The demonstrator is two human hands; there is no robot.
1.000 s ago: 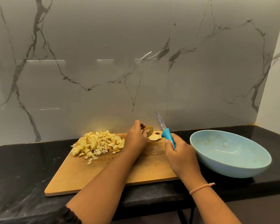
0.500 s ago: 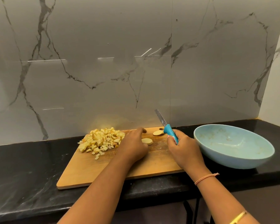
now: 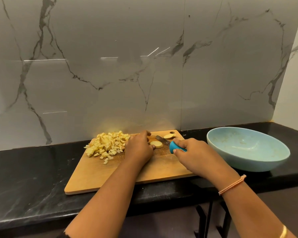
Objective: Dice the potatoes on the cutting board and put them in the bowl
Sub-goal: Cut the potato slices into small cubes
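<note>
Head view. Holds a round potato slice (image 3: pixel 156 144) flat on the cutting board (image 3: pixel 127 176) with the left grip (image 3: pixel 138 148), thumb and curled fingers at its left edge. Clamps the right grip (image 3: pixel 196 155) round the teal handle of the knife (image 3: pixel 162 140), just right of the slice, blade lying behind it, long axis running left and away. Probably calls for a downward cut across the slice. Shows diced potato (image 3: pixel 108 145) heaped left, spare slices (image 3: pixel 169 136) at the far edge, the bowl (image 3: pixel 248 163) on the right without dice. Sets all on a black surface (image 3: pixel 33 169) before a marble wall (image 3: pixel 144 66).
</note>
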